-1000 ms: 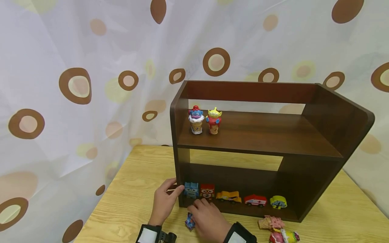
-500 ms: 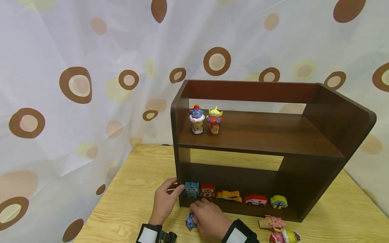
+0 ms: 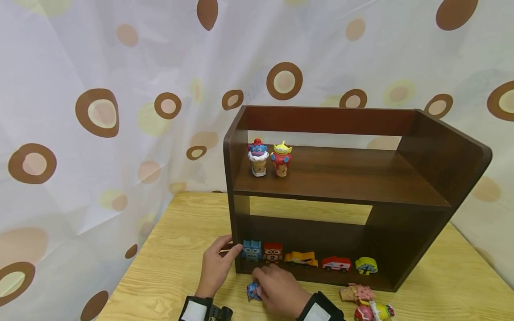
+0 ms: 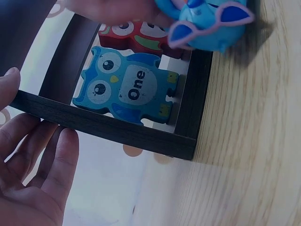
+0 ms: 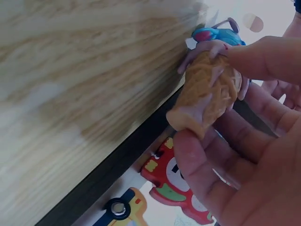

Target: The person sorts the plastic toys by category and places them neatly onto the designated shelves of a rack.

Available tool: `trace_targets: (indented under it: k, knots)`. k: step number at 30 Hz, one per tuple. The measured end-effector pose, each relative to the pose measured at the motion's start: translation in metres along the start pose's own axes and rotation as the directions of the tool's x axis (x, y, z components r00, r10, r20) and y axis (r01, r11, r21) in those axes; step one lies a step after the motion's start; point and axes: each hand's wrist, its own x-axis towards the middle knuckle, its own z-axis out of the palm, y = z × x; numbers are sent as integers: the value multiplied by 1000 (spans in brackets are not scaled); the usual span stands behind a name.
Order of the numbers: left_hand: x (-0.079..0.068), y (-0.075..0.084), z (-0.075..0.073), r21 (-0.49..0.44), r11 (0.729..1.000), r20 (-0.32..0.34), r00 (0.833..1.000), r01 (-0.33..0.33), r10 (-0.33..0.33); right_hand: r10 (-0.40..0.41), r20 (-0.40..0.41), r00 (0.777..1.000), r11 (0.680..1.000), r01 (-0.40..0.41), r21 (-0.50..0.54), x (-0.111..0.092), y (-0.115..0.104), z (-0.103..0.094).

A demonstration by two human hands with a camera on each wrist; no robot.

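In the head view my left hand (image 3: pixel 214 269) holds the left side panel of a dark brown two-tier shelf (image 3: pixel 345 174), thumb on one face and fingers on the other. My right hand (image 3: pixel 283 290) is low in front of the shelf, pinching an ice-cream-cone toy figure (image 5: pixel 211 89) between thumb and fingers. Its blue head wears pink sunglasses (image 4: pixel 214 26), seen in the left wrist view; the waffle cone's base faces the right wrist camera. Close behind the figure, a blue owl block (image 3: pixel 251 251) and a red owl block (image 3: pixel 273 253) stand on the lower tier.
Right along the lower tier stand a yellow toy vehicle (image 3: pixel 301 258), a toy ambulance (image 3: pixel 336 264) and a tree block (image 3: pixel 366 265). Two cone figures, one blue-headed (image 3: pixel 258 158) and one yellow-headed (image 3: pixel 281 159), occupy the upper tier. More cone toys (image 3: pixel 357 292) lie on the wooden table (image 3: pixel 160 272).
The blue-headed cone figure has turned a little in my right hand's fingers, and that hand has shifted slightly right. My left hand stays on the side panel.
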Motion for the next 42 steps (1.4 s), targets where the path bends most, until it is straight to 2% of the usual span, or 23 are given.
trace_targets:
  k: [8,16,25,30,35,38,42]
  knots:
    - [-1,0,0,-3,1000,-1,1000,-23,23,54,73,996,996,-58,63,-7,6,-3]
    - [-2,1,0,-7,1000,-3,1000,-20,20,64,112,992,989,-78,122,-12,8,0]
    - [-3,5,-1,2,1000,-9,1000,-18,18,57,106,993,986,-73,153,-14,8,-5]
    - [-3,6,-1,14,1000,-7,1000,-10,10,59,34,998,971,-65,229,-21,2,-22]
    - [-2,7,-1,11,1000,-5,1000,-1,1,55,-97,994,965,-29,259,-28,-10,-58]
    - [-2,6,-1,12,1000,-5,1000,8,-8,60,-185,981,962,-7,272,-33,-17,-84]
    - [-2,5,0,18,1000,-6,1000,5,-4,44,-308,950,964,40,262,-40,-24,-119]
